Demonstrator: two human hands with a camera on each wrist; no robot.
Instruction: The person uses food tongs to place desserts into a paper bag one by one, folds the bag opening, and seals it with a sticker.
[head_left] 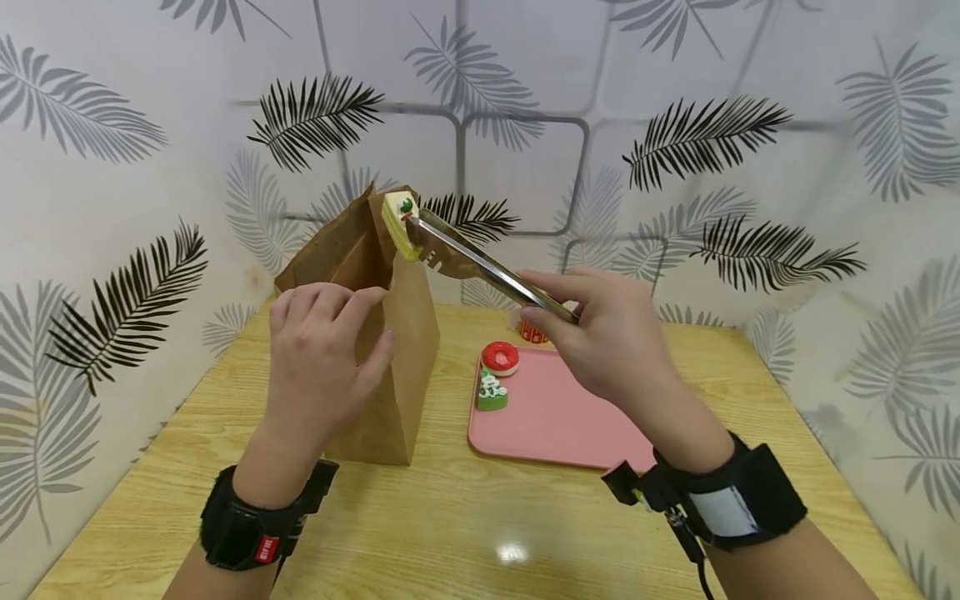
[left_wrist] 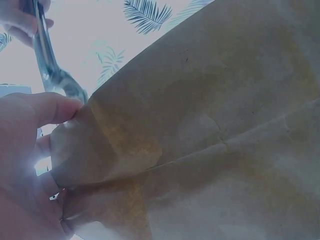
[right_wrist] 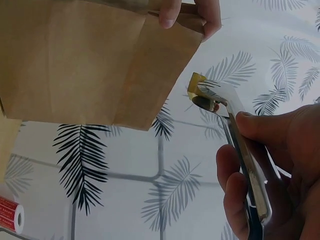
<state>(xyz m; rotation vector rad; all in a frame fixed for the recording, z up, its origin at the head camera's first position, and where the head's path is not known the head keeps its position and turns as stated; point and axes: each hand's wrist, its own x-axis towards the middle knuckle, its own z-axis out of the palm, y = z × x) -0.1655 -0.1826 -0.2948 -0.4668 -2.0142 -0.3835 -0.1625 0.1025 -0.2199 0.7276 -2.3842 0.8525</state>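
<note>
A tall brown paper bag (head_left: 411, 358) stands upright on the table with its top open. My left hand (head_left: 324, 350) grips the bag's near rim, thumb on one face and fingers over the edge, as the left wrist view shows. In my right hand (head_left: 611, 333) is a pair of metal tongs (head_left: 491, 268), pointing up and left. Their tips pinch a toy cake slice (head_left: 398, 223), pale yellow with a green and red topping. The slice is up at the level of the bag's mouth, overlapping its right rim in the head view; in the right wrist view it shows beside the bag.
A pink tray (head_left: 570, 421) lies right of the bag. On its left side are a red-topped toy doughnut (head_left: 513, 358) and a green toy cake with white icing (head_left: 492, 393). Behind the tray stands a red patterned cylinder (head_left: 534, 332). A leaf-patterned backdrop (head_left: 525, 75) encloses the table.
</note>
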